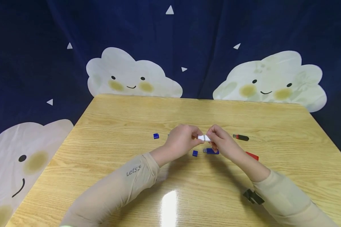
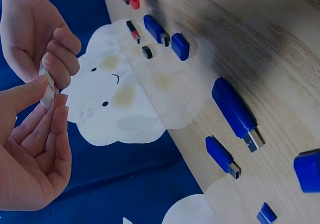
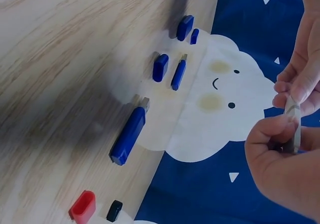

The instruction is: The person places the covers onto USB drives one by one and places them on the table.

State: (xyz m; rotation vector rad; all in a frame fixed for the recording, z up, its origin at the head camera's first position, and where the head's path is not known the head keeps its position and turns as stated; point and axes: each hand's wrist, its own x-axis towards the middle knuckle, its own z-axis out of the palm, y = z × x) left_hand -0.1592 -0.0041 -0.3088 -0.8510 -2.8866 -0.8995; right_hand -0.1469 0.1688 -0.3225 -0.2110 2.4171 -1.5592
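Observation:
Above the middle of the table, both hands hold one small white USB stick point(image 1: 201, 137), which has a grey band across it. My left hand point(image 1: 182, 138) pinches its left end between thumb and fingers. At the other end, my right hand point(image 1: 223, 142) grips it with thumb and curled fingers. Whether the grey band is a gap between cap and body, I cannot tell. Just below the hands on the table lie a blue USB stick point(image 1: 211, 151) with its metal plug bare and a blue cap point(image 1: 195, 153). In the left wrist view, fingers cover much of the white stick.
Farther left lies another blue cap point(image 1: 156, 136). To the right are a black-and-red USB stick point(image 1: 241, 137) and a red piece point(image 1: 253, 155), partly behind the right forearm. More blue USB sticks point(image 2: 234, 108) show in the left wrist view. A patterned curtain point(image 1: 199, 47) hangs behind the table.

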